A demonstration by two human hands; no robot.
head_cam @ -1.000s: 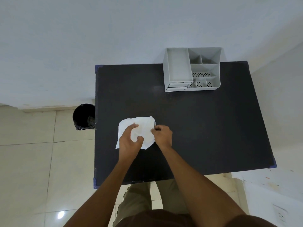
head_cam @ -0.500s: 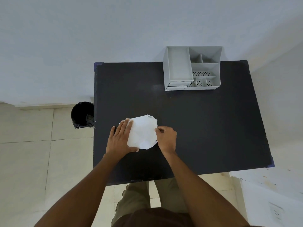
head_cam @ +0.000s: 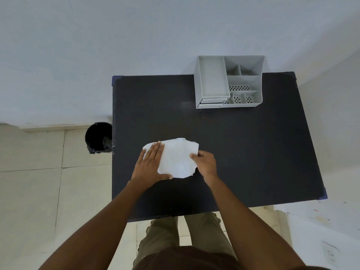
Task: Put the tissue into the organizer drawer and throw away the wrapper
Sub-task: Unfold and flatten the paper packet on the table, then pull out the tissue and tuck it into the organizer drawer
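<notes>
Your left hand [head_cam: 151, 165] lies flat, fingers spread, pressing the left part of the thin white tissue [head_cam: 176, 157] onto the black rectangular table [head_cam: 253, 152]. Your right hand [head_cam: 205, 162] pinches the tissue's right edge between thumb and curled fingers. The tissue lies at the table's near-left area, well apart from the grey plastic compartmented organizer [head_cam: 228, 81] at the far edge, whose small front drawer [head_cam: 211, 102] looks shut. A round black bin [head_cam: 98, 137] stands just beside the table's left edge. Risk: pulling against the pinned side may tear the sheet; a loose fold may jam the drawer. No wrapper can be made out.
</notes>
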